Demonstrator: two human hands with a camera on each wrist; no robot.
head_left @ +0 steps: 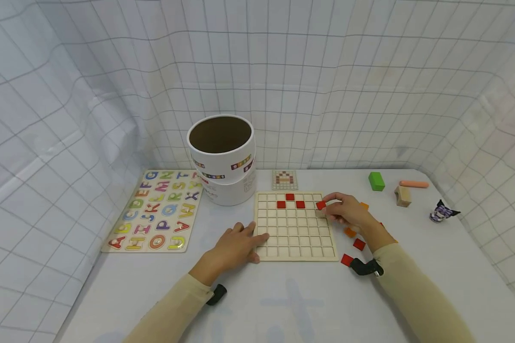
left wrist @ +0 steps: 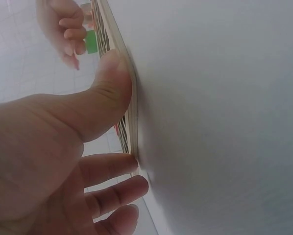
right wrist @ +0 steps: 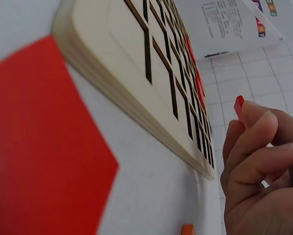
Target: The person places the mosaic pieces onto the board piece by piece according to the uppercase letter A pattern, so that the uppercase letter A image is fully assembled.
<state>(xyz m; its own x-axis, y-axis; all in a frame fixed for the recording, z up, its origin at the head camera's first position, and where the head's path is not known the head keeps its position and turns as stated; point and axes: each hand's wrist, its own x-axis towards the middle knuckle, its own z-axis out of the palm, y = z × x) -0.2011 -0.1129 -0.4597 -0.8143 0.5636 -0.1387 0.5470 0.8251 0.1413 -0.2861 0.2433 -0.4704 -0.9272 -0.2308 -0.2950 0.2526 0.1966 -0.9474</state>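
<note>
A light wooden grid board (head_left: 295, 257) lies in the middle of the table. Three red square tiles (head_left: 300, 205) sit in cells near its far edge. My left hand (head_left: 236, 245) rests at the board's near left corner, one finger over the grid; in the left wrist view its thumb (left wrist: 114, 81) lies against the board's edge. Over the far right part of the board, my right hand (head_left: 345, 212) pinches another red tile (right wrist: 239, 105) between thumb and fingertips. Loose red tiles (head_left: 359, 244) and orange tiles (head_left: 349, 232) lie right of the board, partly behind the right arm.
A small pattern card (head_left: 284, 180) lies beyond the board. To the left stand a white bucket (head_left: 223, 190) and an alphabet puzzle board (head_left: 152, 243). A green block (head_left: 376, 181), a wooden block (head_left: 402, 196), an orange stick (head_left: 414, 184) and a small figurine (head_left: 442, 212) lie at the right.
</note>
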